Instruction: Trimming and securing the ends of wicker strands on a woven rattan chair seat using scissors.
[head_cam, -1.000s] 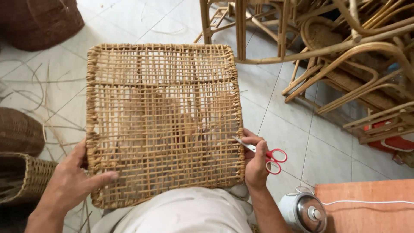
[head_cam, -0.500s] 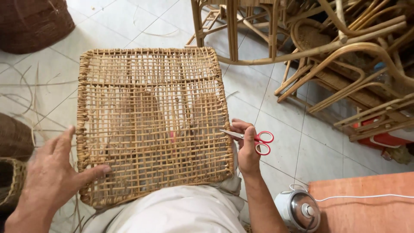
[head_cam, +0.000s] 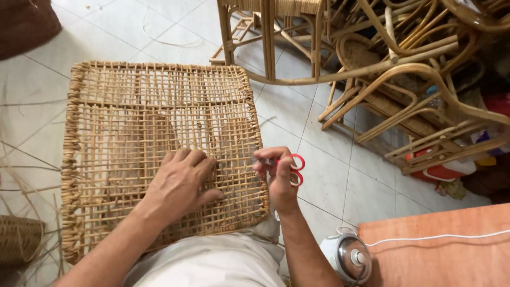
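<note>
A square woven rattan panel (head_cam: 133, 122) rests on my lap, tilted away over the tiled floor. My left hand (head_cam: 180, 183) lies flat on its lower middle, fingers spread and pressing the weave. My right hand (head_cam: 279, 178) grips red-handled scissors (head_cam: 292, 169) at the panel's right edge, blades pointing left toward the weave beside my left fingertips. The blade tips are partly hidden behind my fingers.
Stacked rattan chair frames (head_cam: 382, 69) crowd the upper right. An orange wooden board (head_cam: 441, 255) with a white cord lies at the lower right, next to a small round white appliance (head_cam: 350, 258). A woven basket (head_cam: 18, 239) and loose rattan strands sit at the left.
My left hand has moved from the panel's lower-left corner onto its middle. My right hand with the scissors has shifted slightly inward toward the weave.
</note>
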